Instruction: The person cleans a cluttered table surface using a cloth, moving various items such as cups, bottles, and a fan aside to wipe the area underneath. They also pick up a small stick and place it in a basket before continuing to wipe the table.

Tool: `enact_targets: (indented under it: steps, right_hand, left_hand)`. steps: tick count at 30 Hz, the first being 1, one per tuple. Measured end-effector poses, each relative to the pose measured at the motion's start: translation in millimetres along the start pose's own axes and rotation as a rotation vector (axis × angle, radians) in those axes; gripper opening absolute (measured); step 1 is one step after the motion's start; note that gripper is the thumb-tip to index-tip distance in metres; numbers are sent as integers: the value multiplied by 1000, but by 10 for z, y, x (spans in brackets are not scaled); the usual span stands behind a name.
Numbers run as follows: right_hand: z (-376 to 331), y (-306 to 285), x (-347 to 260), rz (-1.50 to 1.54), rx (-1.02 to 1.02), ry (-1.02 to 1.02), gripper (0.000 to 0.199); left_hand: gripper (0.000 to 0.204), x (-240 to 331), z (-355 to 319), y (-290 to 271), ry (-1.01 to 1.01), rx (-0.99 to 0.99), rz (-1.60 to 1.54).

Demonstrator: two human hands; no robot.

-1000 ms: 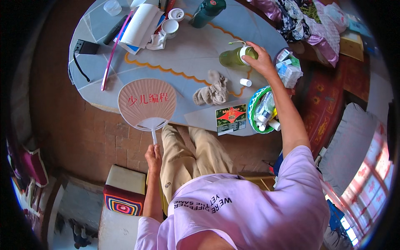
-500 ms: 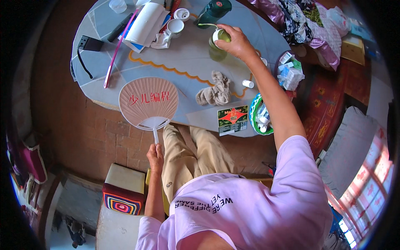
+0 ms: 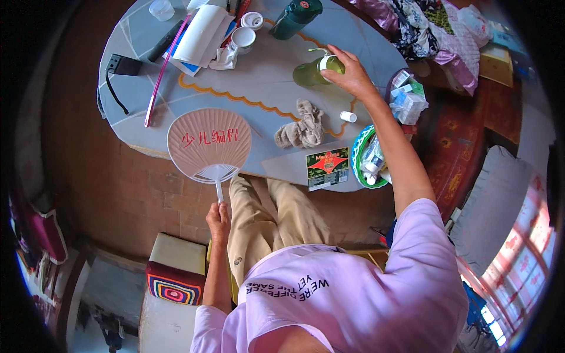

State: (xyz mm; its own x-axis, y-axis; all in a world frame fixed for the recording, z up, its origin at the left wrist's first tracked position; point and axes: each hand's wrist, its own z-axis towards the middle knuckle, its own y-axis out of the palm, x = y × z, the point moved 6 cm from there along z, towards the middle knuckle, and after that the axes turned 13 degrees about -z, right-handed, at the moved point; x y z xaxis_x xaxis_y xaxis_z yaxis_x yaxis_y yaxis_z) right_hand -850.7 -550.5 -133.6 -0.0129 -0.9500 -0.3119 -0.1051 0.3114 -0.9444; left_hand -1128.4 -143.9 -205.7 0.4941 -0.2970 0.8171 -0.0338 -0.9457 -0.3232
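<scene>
My left hand (image 3: 218,220) is closed around the white handle of a pale round hand fan (image 3: 209,154), held upright near the table's front edge. At the far right part of the table, the fingers of my right hand (image 3: 354,77) are wrapped about the white cap end of a translucent green bottle (image 3: 308,74). The bottle leans over, its base pointing left and its cap toward my palm. A thin pale strap curls from the cap. Nearer me lie a crumpled grey-brown cloth (image 3: 303,126) and a small white cylinder (image 3: 348,116).
A dark green tumbler (image 3: 294,20) stands beyond the bottle. White paper (image 3: 203,36), two white cups and a pink stick (image 3: 158,82) are at the left. A green-and-white basket (image 3: 356,156), a dark printed card (image 3: 328,169) and small boxes (image 3: 407,97) lie along the right side.
My right hand has moved right and toward me with the green bottle, which has tipped from nearly upright to a steep lean. My left hand and the fan stay almost still.
</scene>
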Motion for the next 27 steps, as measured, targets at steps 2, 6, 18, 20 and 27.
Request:
enact_targets:
  steps: [2, 6, 18, 20, 27]
  right_hand:
    - [-10, 12, 70, 192, -72, 79, 64]
    - [-183, 5, 64, 711, -221, 522, 67]
    - [-708, 1587, 722, 1587, -44, 1067, 53]
    - [-627, 1769, 698, 1680, -53, 997, 46]
    - [-223, 2056, 577, 1800, -17, 941, 43]
  left_hand:
    - [28, -24, 7, -12, 0, 6, -18]
    - [27, 28, 7, -51, -7, 11, -5]
    - [25, -67, -27, -97, -27, -1, 98]
    - [25, -127, -37, -142, -40, -2, 102]
    - [26, -140, -83, -107, -69, -8, 75]
